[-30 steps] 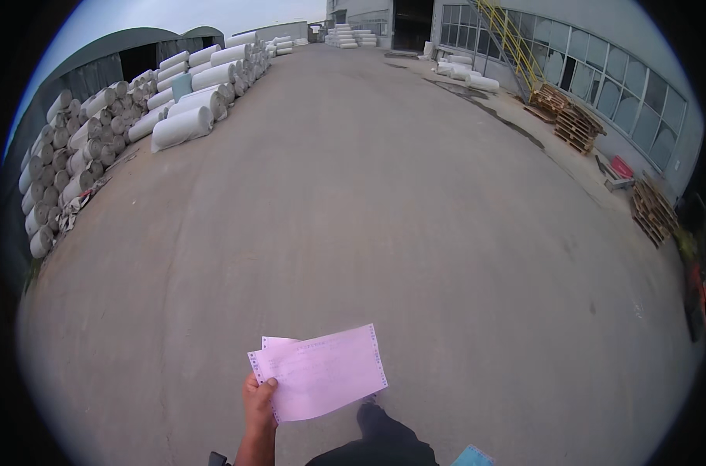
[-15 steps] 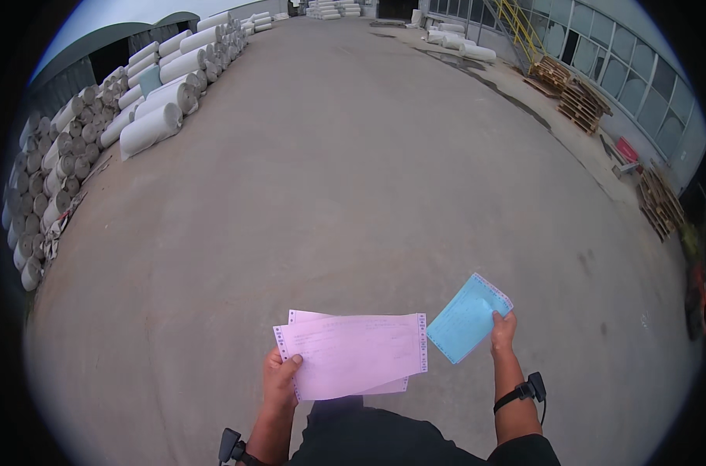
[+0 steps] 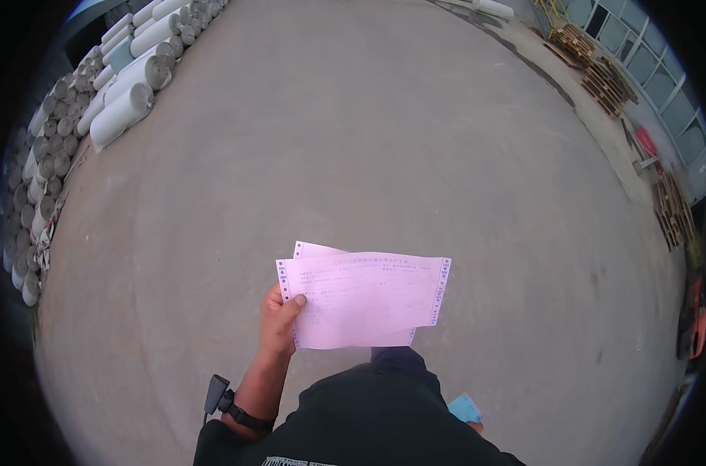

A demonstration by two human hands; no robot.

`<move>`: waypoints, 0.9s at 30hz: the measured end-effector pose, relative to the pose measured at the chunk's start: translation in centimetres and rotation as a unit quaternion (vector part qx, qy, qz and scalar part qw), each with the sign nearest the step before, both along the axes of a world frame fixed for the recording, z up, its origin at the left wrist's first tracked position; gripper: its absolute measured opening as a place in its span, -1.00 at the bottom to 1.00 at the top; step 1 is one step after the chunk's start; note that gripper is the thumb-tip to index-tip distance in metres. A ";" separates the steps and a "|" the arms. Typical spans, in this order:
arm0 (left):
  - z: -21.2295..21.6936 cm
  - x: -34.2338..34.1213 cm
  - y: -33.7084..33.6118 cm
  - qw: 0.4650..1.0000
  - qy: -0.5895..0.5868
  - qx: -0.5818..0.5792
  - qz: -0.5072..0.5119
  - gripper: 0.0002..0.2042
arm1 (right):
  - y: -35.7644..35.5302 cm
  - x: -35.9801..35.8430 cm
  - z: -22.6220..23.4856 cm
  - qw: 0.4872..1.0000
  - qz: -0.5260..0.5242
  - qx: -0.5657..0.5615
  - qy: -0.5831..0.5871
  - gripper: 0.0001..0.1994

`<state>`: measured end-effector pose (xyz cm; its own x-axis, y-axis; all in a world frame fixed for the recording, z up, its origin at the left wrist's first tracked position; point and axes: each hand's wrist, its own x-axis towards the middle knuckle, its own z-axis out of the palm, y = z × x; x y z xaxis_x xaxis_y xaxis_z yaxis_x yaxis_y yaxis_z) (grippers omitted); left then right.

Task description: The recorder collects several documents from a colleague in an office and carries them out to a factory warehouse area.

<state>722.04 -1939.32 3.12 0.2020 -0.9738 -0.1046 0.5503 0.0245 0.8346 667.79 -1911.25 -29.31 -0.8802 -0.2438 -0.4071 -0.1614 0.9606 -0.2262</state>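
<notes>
My left hand [image 3: 279,317] grips the left edge of two overlapping pink printed sheets [image 3: 364,299] with perforated side strips, held flat in front of my chest. A black band with a small device sits on that wrist [image 3: 227,404]. My right hand [image 3: 474,426] is down at my right side, mostly hidden behind my dark shirt, and a light blue card [image 3: 463,408] sticks up from it.
I stand on a wide concrete yard [image 3: 353,155]. Stacks of large grey and white rolls [image 3: 96,109] line the left side. Wooden pallets [image 3: 594,70] and a glazed building lie along the right edge, with an orange machine [image 3: 693,322] at far right.
My right hand with the blue card has dropped from beside the pink sheets down to my side. The view has tilted further down, and the pink sheets sit higher and closer.
</notes>
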 end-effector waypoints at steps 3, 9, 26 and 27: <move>0.9 0.5 -4.6 0.999 -0.002 0.018 0.028 -0.71 | -16.2 4.4 6.4 0.981 -0.022 -0.167 -0.100 -0.61; 3.1 3.5 -16.6 0.998 -0.051 -0.011 0.035 -0.72 | -52.7 7.9 14.0 0.846 0.225 -0.451 -0.171 -0.73; 5.7 4.9 -53.2 0.857 -0.448 -0.252 0.042 -0.96 | -56.6 7.5 7.6 0.980 -0.115 -0.161 -0.026 -0.53; 5.3 5.2 -56.1 0.855 -0.449 -0.256 0.038 -0.96 | -57.5 8.1 6.8 0.986 -0.111 -0.121 -0.013 -0.53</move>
<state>727.25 -1995.39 8.43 0.0410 -0.8263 0.5618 -0.3261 0.5204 0.7892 675.92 -1968.70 -22.47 -0.9126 -0.1400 -0.3841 0.0552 0.8887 -0.4552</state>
